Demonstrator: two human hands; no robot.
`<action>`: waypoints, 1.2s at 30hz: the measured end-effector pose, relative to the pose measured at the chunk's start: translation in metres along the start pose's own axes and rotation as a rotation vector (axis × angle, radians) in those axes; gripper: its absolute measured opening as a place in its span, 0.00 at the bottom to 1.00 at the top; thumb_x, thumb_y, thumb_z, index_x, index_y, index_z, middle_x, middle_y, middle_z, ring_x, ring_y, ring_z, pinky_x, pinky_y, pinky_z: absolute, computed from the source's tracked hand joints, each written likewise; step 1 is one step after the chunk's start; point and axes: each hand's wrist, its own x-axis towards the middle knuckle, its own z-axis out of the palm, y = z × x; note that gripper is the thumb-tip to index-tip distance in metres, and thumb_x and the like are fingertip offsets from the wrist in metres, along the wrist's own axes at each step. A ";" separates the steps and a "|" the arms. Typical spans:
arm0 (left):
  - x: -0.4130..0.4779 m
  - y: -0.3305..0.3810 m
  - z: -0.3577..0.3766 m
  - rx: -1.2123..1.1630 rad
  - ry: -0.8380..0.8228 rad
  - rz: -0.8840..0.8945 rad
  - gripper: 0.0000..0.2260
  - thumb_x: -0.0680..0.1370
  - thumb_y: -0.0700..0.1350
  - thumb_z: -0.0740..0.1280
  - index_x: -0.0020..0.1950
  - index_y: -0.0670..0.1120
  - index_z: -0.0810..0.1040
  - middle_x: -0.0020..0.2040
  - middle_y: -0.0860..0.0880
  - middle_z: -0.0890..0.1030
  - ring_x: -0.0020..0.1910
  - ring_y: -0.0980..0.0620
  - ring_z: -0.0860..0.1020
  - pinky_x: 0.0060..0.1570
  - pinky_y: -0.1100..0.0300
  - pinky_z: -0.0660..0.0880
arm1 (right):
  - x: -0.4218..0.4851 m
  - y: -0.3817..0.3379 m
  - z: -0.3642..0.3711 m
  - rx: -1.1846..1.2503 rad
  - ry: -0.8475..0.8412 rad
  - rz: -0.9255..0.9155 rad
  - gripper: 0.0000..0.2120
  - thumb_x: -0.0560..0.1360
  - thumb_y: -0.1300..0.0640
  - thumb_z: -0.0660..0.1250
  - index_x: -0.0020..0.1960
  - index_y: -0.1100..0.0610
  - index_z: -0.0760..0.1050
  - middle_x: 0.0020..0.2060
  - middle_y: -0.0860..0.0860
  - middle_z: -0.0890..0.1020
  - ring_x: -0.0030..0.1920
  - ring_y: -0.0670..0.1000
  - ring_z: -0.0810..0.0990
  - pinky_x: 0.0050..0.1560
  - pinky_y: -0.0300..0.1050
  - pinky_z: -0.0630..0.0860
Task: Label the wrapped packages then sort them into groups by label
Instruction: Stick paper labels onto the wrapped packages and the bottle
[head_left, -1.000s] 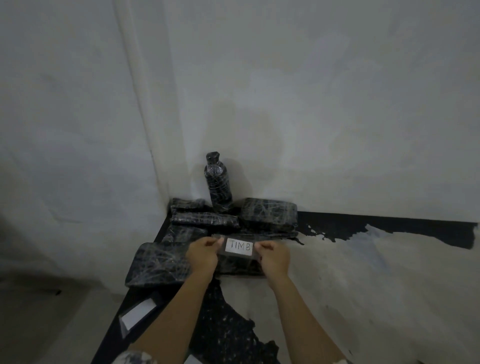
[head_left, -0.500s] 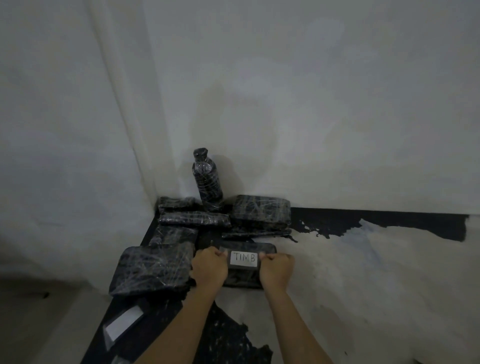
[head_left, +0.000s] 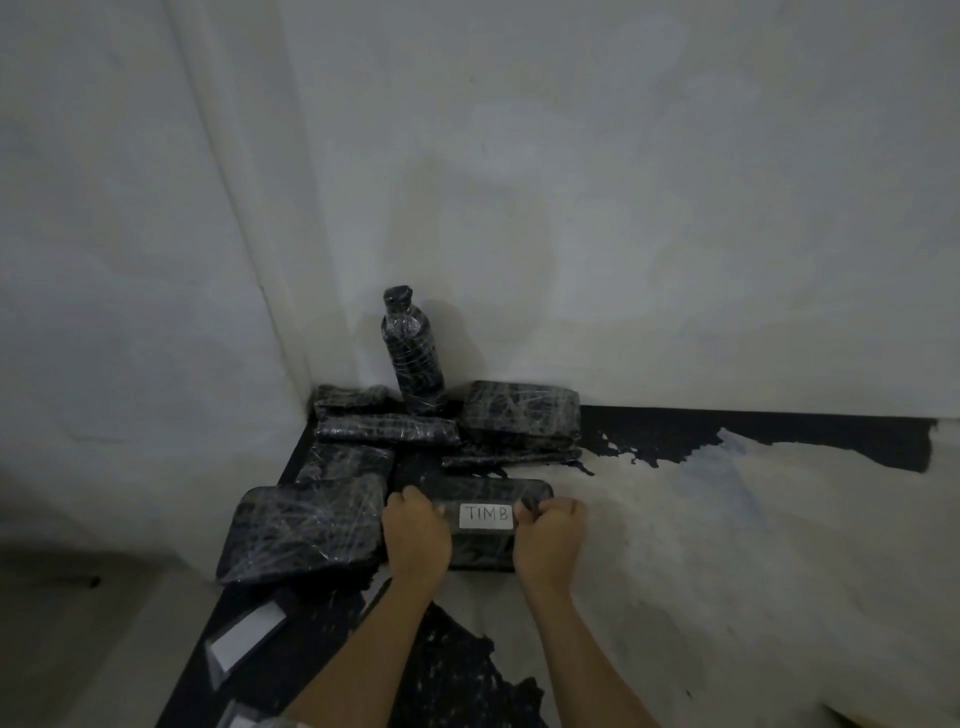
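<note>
A black film-wrapped labelled package (head_left: 483, 548) lay flat on the surface (head_left: 727, 545), near its left end. A white label (head_left: 487, 515) reading "TIMB" was stuck on the middle of its top. The left hand (head_left: 415, 535) had its grip closed round the package's left end. The right hand (head_left: 545, 535) had its grip closed round the right end, fingers curled at the label's edge.

Just left of the package, a large flat wrapped package (head_left: 301, 535) lay touching the left hand. Behind the package, against the wall, lay a wrapped block (head_left: 519, 413) and a long wrapped roll (head_left: 387, 430), with a wrapped bottle (head_left: 413, 358) standing upright between them. In front of the package and to its left lay blank white labels (head_left: 247, 636). To its right the surface showed pale, peeling patches.
</note>
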 end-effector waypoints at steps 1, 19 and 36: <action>-0.001 -0.002 -0.001 0.004 0.009 0.024 0.04 0.78 0.34 0.60 0.47 0.35 0.74 0.47 0.37 0.77 0.43 0.45 0.74 0.40 0.58 0.67 | 0.000 -0.001 -0.002 0.045 0.029 0.028 0.14 0.75 0.58 0.68 0.54 0.67 0.72 0.54 0.57 0.71 0.51 0.55 0.73 0.49 0.42 0.68; -0.024 -0.004 0.008 0.546 -0.321 0.502 0.44 0.64 0.62 0.18 0.77 0.48 0.40 0.78 0.48 0.39 0.75 0.50 0.34 0.72 0.52 0.33 | -0.017 0.009 0.013 -0.461 -0.353 -0.490 0.24 0.80 0.55 0.49 0.74 0.62 0.60 0.75 0.54 0.62 0.76 0.49 0.59 0.72 0.35 0.47; -0.026 0.012 0.007 0.236 -0.204 -0.043 0.39 0.78 0.63 0.54 0.77 0.37 0.45 0.73 0.39 0.59 0.71 0.43 0.62 0.70 0.54 0.61 | -0.002 0.005 0.002 -0.366 -0.112 0.064 0.32 0.77 0.40 0.59 0.69 0.64 0.62 0.64 0.60 0.70 0.63 0.58 0.71 0.60 0.48 0.70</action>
